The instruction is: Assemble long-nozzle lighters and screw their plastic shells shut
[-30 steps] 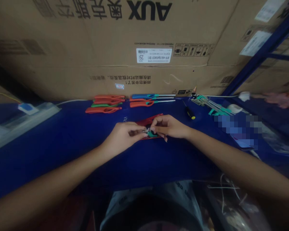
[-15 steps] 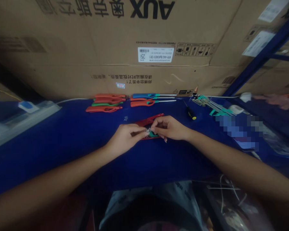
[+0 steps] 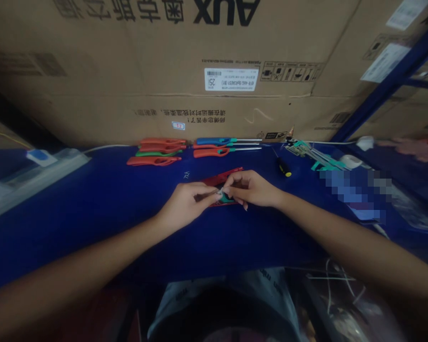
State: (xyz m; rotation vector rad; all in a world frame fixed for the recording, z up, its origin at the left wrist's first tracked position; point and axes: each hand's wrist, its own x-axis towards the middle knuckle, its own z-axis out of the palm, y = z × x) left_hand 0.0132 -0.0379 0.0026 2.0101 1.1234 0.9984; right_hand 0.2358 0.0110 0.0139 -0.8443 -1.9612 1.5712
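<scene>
My left hand (image 3: 185, 202) and my right hand (image 3: 251, 187) meet at the middle of the blue table (image 3: 92, 204). Both pinch at a small green piece (image 3: 224, 198) with a bit of metal at their fingertips. It sits on a red plastic handle shell (image 3: 221, 179) lying flat on the table under my right hand. My left fingers are closed around a thin dark part that I cannot make out clearly. My right fingers are curled, thumb and forefinger pressed together on the green piece.
Behind my hands lie several red, green and blue long-handled lighters (image 3: 157, 153) in rows. A black screwdriver with a yellow end (image 3: 281, 167) lies to the right, beside a pile of green-and-metal parts (image 3: 314, 154). Large cardboard boxes (image 3: 214, 71) wall the back.
Almost nothing has moved. My fingers shifted slightly at the green piece and the view drifted a little.
</scene>
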